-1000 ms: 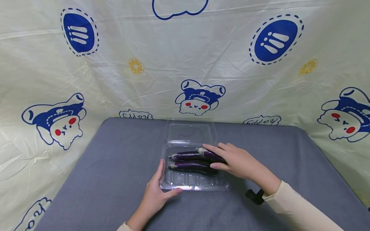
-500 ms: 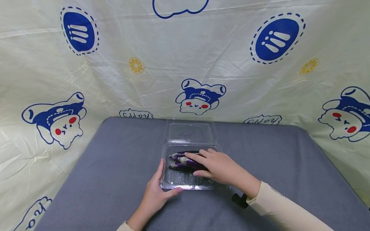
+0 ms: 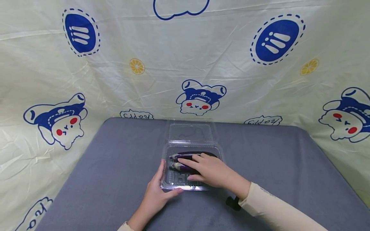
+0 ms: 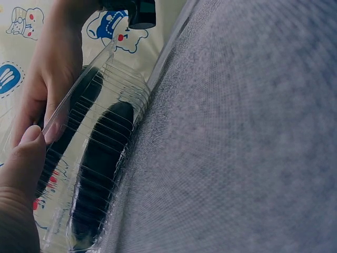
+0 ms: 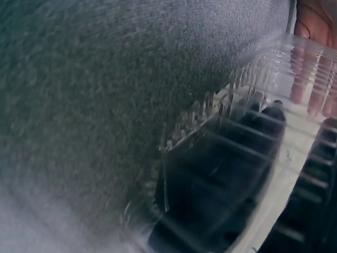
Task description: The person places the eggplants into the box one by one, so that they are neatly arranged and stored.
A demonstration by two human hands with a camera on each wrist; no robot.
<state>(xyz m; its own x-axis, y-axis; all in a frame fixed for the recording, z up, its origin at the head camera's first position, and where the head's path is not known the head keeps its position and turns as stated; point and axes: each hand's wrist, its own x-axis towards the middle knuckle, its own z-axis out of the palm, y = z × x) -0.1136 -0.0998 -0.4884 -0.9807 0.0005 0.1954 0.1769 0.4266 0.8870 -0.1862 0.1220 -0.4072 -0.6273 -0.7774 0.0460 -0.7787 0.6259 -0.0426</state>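
A clear plastic clamshell box (image 3: pixel 173 183) lies on the table with its lid (image 3: pixel 190 132) folded back behind it. Two purple eggplants with pale stem ends lie crosswise in the base; the rear eggplant (image 3: pixel 183 156) shows best. My left hand (image 3: pixel 156 191) holds the box at its front left corner, thumb along the front rim and fingers up the left side. Over the box, my right hand (image 3: pixel 212 171) grips another eggplant (image 4: pixel 79 100) from above, mostly hidden under the fingers. In the left wrist view it lies above an eggplant (image 4: pixel 102 163) seen through the ribbed wall.
Grey cloth (image 3: pixel 115 166) covers the table. A cream curtain (image 3: pixel 162 80) printed with cartoon figures hangs behind and at both sides. A black wrist device (image 3: pixel 233 203) sits under the right wrist.
My right hand has moved left and toward the front of the box with its eggplant, now overlapping the front eggplant in the head view. The left hand has stayed at the box.
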